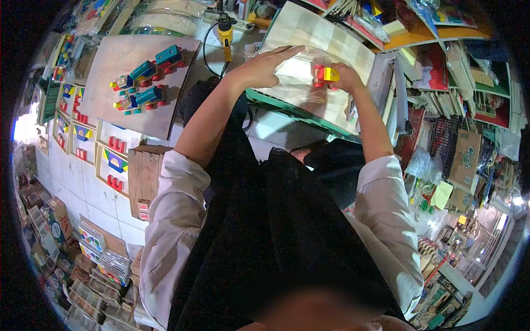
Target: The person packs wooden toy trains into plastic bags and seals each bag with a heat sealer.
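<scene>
My right hand (345, 79) is closed around a small yellow and red wooden toy vehicle (327, 74) with red wheels, held over the wooden board (348, 47) on the green-edged table. My left hand (265, 67) has its fingers stretched out and the thumb apart, at the left side of the same board. Between the two hands lies a crumpled sheet or bag of clear plastic (295, 77), bright with glare. My left fingers are at its edge; whether they touch it I cannot tell.
On a board (99, 77) at the left stand teal wooden toy trains (144, 70). A yellow power tool (225, 38) with a black cord is at the back. Framed trays of coloured blocks (113, 160) lie beside a wooden crate (144, 179). Crowded shelves (491, 88) line the right.
</scene>
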Motion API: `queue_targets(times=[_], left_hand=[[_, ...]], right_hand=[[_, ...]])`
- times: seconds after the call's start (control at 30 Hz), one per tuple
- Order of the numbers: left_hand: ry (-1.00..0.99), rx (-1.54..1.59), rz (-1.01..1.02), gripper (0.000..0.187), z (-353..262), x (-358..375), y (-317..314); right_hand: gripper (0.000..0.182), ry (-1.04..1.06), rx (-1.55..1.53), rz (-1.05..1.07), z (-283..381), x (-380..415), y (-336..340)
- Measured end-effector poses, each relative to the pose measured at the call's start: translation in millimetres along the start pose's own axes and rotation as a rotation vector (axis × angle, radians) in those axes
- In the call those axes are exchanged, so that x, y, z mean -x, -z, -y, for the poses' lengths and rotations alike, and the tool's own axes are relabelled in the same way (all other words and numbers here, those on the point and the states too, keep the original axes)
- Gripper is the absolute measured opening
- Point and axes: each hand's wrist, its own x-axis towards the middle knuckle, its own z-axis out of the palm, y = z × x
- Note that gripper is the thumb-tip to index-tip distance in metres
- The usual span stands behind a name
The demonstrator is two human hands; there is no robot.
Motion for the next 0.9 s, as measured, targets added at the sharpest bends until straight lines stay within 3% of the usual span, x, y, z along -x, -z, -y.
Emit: queue_targets(times=[0.1,0.17,0.27,0.47,0.57,0.77,0.9], left_hand=[[0.004,-0.007,-0.010,0.091,0.8,0.4,0.1],[-0.014,0.028,-0.025,0.090,3.3,1.2,0.5],[0.002,0.019,-0.023,0.089,-0.3,1.8,3.1],[-0.067,0.036,-0.067,0.089,5.2,1.7,-0.7],[-0.067,0.022,-0.078,0.089,2.9,3.6,0.8],[-0.019,-0.050,-0.064,0.089,1.0,2.6,3.7],[0.002,-0.048,-0.054,0.089,2.3,-0.3,5.6]], right_hand=[[0.054,-0.092,0.113,0.074,4.7,-5.3,6.0],[0.054,0.075,0.153,-0.108,-10.4,-7.6,-3.5],[0.052,0.109,0.223,-0.174,-17.2,-12.6,-15.9],[0.047,0.001,0.214,0.051,7.3,-15.4,14.2],[0.046,0.118,0.313,-0.019,-4.6,-19.2,11.0],[0.053,0.045,0.370,0.069,0.7,-33.9,12.9],[0.052,0.057,0.271,0.001,-10.8,-37.6,7.1]])
